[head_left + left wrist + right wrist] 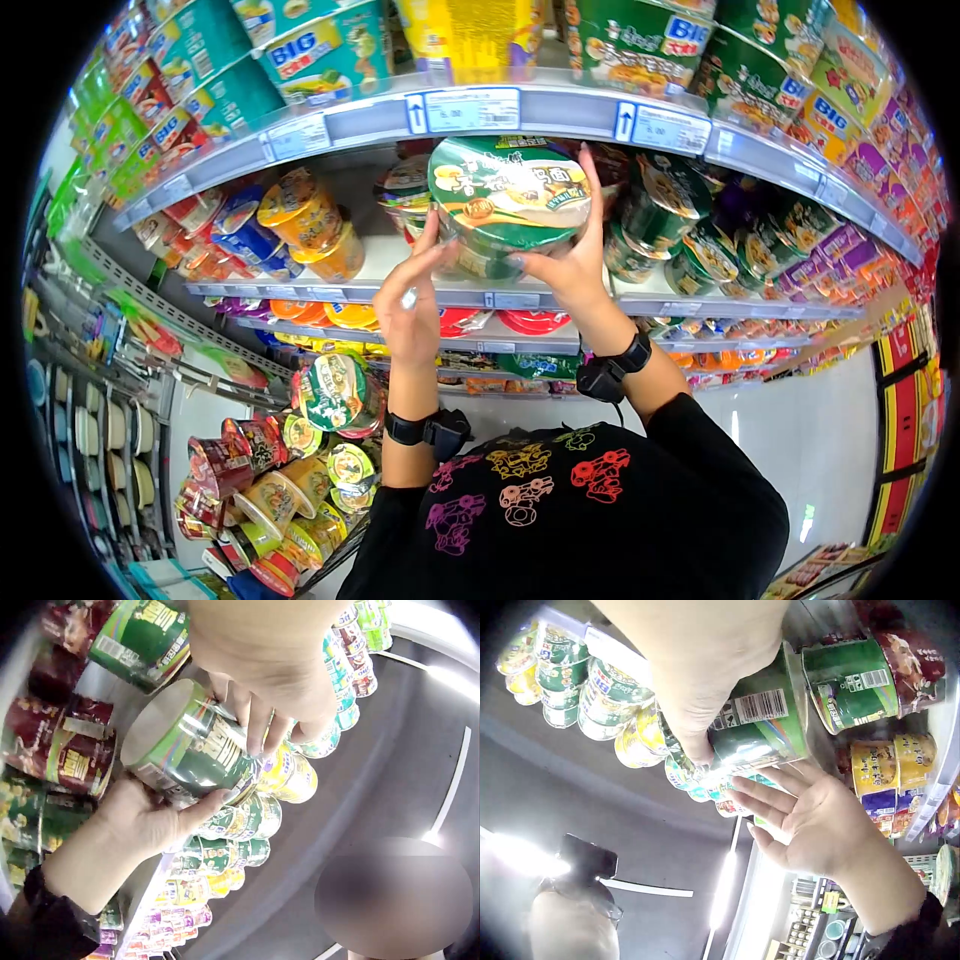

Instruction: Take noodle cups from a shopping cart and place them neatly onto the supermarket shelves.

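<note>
A large green instant noodle cup (512,190) is held up in front of the middle shelf, its lid tilted toward the head camera. My right hand (575,265) grips its right side, thumb at the front and fingers along the far side. On the left, my left hand (408,300) has its fingers straight, fingertips right at the cup's side. The right wrist view shows the left palm (821,821) facing the noodle cup (761,709). In the left wrist view, the cup's pale base (154,735) shows, and the right thumb (206,810) presses its wall.
Stacked yellow noodle cups (310,225) and dark green cups (660,205) stand on the same shelf. Overhead juts the upper shelf's edge (370,125) with price tags. At lower left are many assorted noodle cups (275,495), with another green-lidded cup (335,390) on top.
</note>
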Tool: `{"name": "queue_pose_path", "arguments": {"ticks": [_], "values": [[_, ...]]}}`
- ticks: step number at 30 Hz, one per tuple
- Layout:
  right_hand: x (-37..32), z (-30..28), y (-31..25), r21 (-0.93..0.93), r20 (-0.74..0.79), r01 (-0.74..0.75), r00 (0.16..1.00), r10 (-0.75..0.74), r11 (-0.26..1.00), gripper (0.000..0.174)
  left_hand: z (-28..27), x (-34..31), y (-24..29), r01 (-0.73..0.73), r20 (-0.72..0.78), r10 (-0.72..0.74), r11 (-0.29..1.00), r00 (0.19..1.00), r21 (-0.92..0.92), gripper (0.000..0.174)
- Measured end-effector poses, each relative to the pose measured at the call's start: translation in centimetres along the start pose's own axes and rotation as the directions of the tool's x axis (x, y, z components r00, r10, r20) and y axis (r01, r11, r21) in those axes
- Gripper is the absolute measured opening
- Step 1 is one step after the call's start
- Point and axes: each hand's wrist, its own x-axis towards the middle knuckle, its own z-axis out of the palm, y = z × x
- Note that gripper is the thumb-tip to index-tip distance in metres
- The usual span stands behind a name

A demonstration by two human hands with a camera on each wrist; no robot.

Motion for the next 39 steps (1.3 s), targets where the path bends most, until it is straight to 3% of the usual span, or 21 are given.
{"name": "queue_pose_path", "arguments": {"ticks": [4, 5, 9, 11, 14, 20, 22, 26, 27, 30, 32, 35, 36, 38, 39], "values": [[1.2, 1.1, 1.9, -0.013, -0.024, 0.018, 1.000, -0.018, 1.000, 0.118, -0.9, 0.3, -0.6, -0.016, 0.015, 0.016, 0.999, 1.000, 0.048, 0.065], [1.2, 1.6, 2.0, 0.056, -0.056, 0.027, 0.998, -0.024, 0.998, 0.108, -1.1, 0.5, -0.6, -0.007, 0.021, 0.006, 0.999, 1.000, 0.036, 0.064], [2.9, 1.5, 1.6, -0.044, -0.010, 0.046, 0.999, -0.046, 0.998, 0.091, -1.2, 1.4, -0.6, -0.047, 0.027, 0.046, 0.999, 0.999, 0.003, 0.045], [3.3, 1.2, 1.3, -0.062, -0.001, 0.029, 1.000, -0.029, 0.998, 0.091, -0.9, 1.5, -0.5, -0.033, 0.053, 0.031, 0.998, 0.998, 0.046, 0.036], [3.4, 0.8, 1.8, -0.053, -0.004, 0.045, 0.999, -0.046, 0.998, 0.093, -0.8, 1.3, -0.5, 0.056, 0.127, -0.063, 0.997, 0.990, 0.054, 0.046], [3.9, -0.2, 3.4, 0.007, 0.005, 0.072, 0.997, -0.072, 0.997, 0.097, 0.2, 1.8, -0.8, 0.031, 0.083, -0.036, 0.998, 0.996, 0.062, 0.030], [4.2, -0.6, 4.2, 0.031, -0.012, 0.061, 0.998, -0.061, 0.998, 0.098, 0.1, 1.8, -1.0, 0.008, 0.100, -0.022, 0.991, 0.995, 0.136, 0.027], [4.3, -0.5, 5.9, 0.036, -0.020, 0.089, 0.996, -0.088, 0.995, 0.097, -1.4, 2.6, -1.9, -0.173, 0.232, 0.079, 0.891, 0.970, 0.420, 0.025], [4.4, -0.5, 6.5, 0.001, -0.007, 0.116, 0.993, -0.116, 0.993, 0.093, -1.6, 2.8, -1.8, -0.215, 0.256, 0.097, 0.847, 0.962, 0.487, 0.025], [5.2, -0.3, 7.6, -0.226, 0.016, 0.137, 0.990, -0.137, 0.964, 0.089, -1.8, 2.8, -2.2, -0.136, 0.155, 0.072, 0.881, 0.985, 0.454, 0.022], [6.0, -0.1, 8.5, -0.448, 0.039, 0.196, 0.979, -0.200, 0.872, 0.079, -2.1, 3.0, -2.3, -0.147, 0.160, 0.075, 0.849, 0.984, 0.507, 0.022], [6.5, 0.8, 8.4, -0.594, 0.075, 0.172, 0.984, -0.159, 0.786, 0.075, -2.2, 2.8, -3.1, -0.129, 0.145, 0.055, 0.810, 0.988, 0.572, 0.029], [6.5, 0.9, 8.2, -0.684, 0.121, 0.190, 0.982, -0.147, 0.705, 0.076, -2.0, 2.9, -3.1, -0.128, 0.139, 0.054, 0.787, 0.989, 0.604, 0.030], [5.9, 1.1, 9.5, -0.582, 0.059, 0.056, 0.998, -0.027, 0.811, 0.081, -1.3, 2.8, -2.7, -0.133, 0.136, 0.054, 0.726, 0.989, 0.675, 0.033], [5.9, 1.0, 8.9, -0.652, 0.109, 0.127, 0.991, -0.074, 0.747, 0.083, -1.1, 2.6, -2.5, -0.128, 0.143, 0.036, 0.692, 0.989, 0.710, 0.034]]}}
